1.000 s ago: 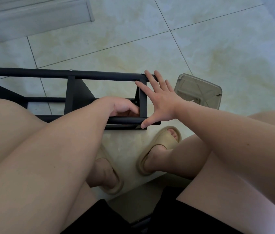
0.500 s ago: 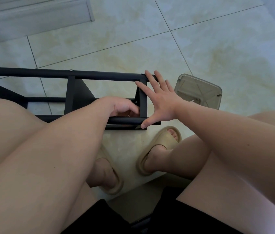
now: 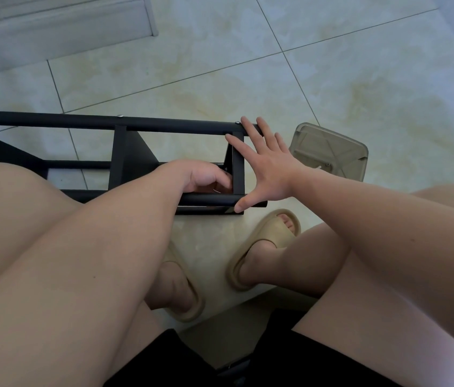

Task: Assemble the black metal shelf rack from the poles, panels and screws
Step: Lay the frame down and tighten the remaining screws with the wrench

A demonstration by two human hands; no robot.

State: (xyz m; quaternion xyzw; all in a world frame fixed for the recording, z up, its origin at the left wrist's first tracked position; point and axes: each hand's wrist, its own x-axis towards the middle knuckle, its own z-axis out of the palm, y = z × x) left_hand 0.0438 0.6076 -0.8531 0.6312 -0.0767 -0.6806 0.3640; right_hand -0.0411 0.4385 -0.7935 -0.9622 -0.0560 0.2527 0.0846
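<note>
I see right hand (image 3: 269,166) splayed on rack (image 3: 119,152) end: fingers (image 3: 251,128) at 12 o'clock pole (image 3: 164,125), thumb at 6. Left hand (image 3: 206,177) curled inside rack, contents unclear.

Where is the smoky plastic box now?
In the head view, the box sits on the floor right of centre, beyond the right hand at the end of the rack.

The person wears black shorts (image 3: 170,361) and thick tan sandals (image 3: 269,233) with open toes. The left hand (image 3: 206,178) and right hand (image 3: 269,170) are bare, and so are the arms (image 3: 387,219) and legs (image 3: 2,208).
</note>
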